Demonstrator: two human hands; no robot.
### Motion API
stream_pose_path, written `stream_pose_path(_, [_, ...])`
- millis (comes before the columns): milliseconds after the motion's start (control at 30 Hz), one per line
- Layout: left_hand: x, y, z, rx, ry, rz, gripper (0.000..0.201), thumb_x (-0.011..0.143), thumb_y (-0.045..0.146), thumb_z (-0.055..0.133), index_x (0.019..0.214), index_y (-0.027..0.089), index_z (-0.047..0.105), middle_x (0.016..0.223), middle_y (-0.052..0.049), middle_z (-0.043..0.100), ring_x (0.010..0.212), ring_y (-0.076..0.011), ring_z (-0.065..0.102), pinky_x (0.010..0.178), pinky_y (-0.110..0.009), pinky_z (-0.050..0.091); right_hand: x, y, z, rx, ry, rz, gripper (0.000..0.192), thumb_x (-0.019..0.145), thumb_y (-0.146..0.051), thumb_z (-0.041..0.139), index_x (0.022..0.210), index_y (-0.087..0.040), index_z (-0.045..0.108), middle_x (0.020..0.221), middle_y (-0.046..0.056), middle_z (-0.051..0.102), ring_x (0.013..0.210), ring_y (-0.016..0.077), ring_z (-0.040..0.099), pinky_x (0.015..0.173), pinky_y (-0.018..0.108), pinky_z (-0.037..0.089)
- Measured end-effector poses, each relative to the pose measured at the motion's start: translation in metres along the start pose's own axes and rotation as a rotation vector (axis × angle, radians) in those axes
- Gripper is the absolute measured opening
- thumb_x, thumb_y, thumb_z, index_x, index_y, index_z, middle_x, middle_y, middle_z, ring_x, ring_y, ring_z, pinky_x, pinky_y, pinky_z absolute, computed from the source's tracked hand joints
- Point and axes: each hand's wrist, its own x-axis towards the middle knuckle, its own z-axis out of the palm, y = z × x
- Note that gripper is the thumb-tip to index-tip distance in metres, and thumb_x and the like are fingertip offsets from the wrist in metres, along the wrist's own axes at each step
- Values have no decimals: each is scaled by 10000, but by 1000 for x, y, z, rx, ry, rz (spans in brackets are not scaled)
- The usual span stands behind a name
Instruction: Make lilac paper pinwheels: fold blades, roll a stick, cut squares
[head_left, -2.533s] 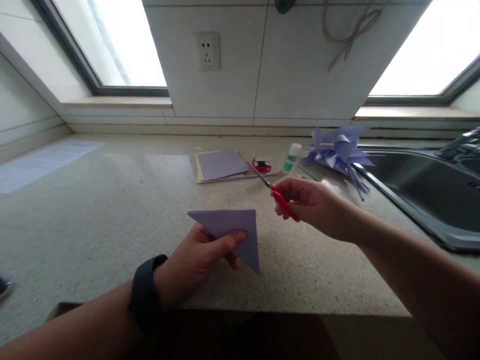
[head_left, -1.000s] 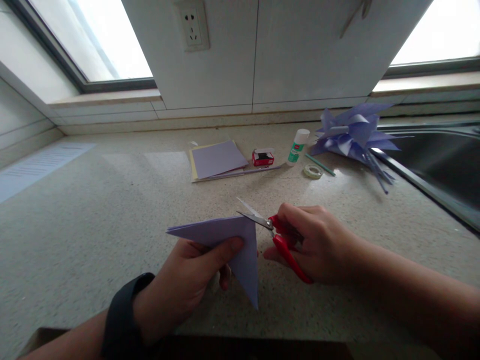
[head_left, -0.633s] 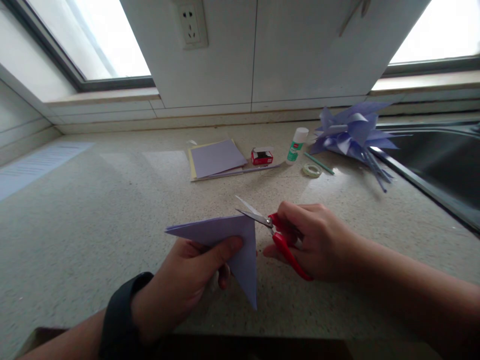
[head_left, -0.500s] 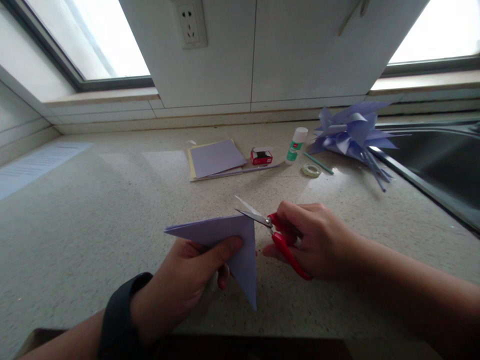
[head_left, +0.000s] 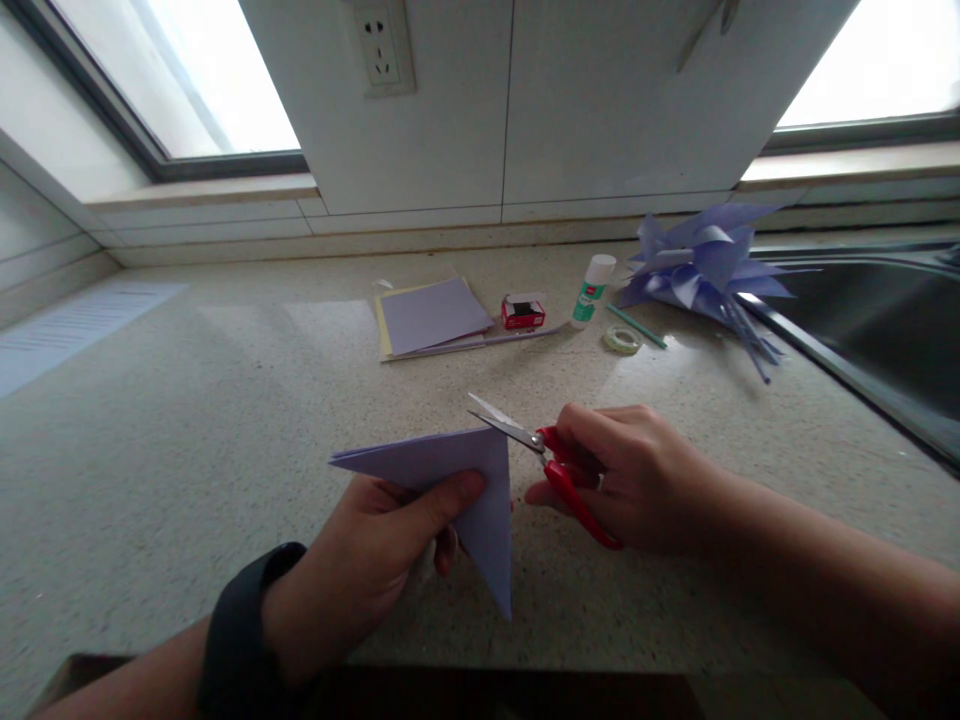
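Note:
My left hand [head_left: 409, 530] pinches a sheet of purple paper [head_left: 480, 520] folded into a triangle, thumb on top and fingers behind it. One point of the triangle faces left and another hangs down toward me. Red-handled scissors [head_left: 574, 500] are in my right hand [head_left: 637, 480], fingers in the loops. Their blades stand slightly apart and point left, right at the triangle's upper right corner. The lower blade crosses in front of that corner or just over it; I cannot tell whether it touches.
Purple paper sheets [head_left: 435, 315] lie at the back, beside a small red box [head_left: 523, 311]. A glue stick [head_left: 592, 290], a tape roll [head_left: 622, 340] and a thin green stick [head_left: 637, 326] are farther right. Purple paper flowers [head_left: 705, 255] rest by the sink [head_left: 862, 350]. A printed sheet [head_left: 75, 325] lies left.
The scissor blades have come slightly closer together at the paper's corner, and the lower handle has risen a little. My left hand and the paper have barely moved.

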Motion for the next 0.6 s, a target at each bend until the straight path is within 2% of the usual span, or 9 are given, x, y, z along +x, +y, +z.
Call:
stream_pose_path(233, [-1, 1, 1, -27, -10, 6, 284, 726, 398, 838, 793, 136, 751, 762, -85, 760, 488, -96, 559, 402, -179, 415, 1, -1, -7, 33, 5, 54, 384, 915, -477, 632, 731, -231, 403, 545, -57, 465, 448, 89, 370, 450, 238, 262])
stream_pose_path(467, [0, -1, -2, -7, 8, -18, 335, 701, 429, 855, 764, 120, 743, 730, -83, 760, 452, -79, 541, 402, -170, 428, 3, -3, -8, 73, -20, 133, 395, 861, -493, 668, 742, -237, 392, 572, -42, 508, 458, 99, 399, 451, 241, 277])
stream_pose_path(600, [-1, 1, 0, -47, -7, 5, 333, 725, 420, 843, 832, 125, 732, 764, -89, 764, 481, -100, 570, 395, -171, 439, 6, 4, -7, -90, -39, 265, 353, 859, -503, 627, 748, -236, 425, 598, -9, 552, 487, 130, 438, 481, 268, 283])
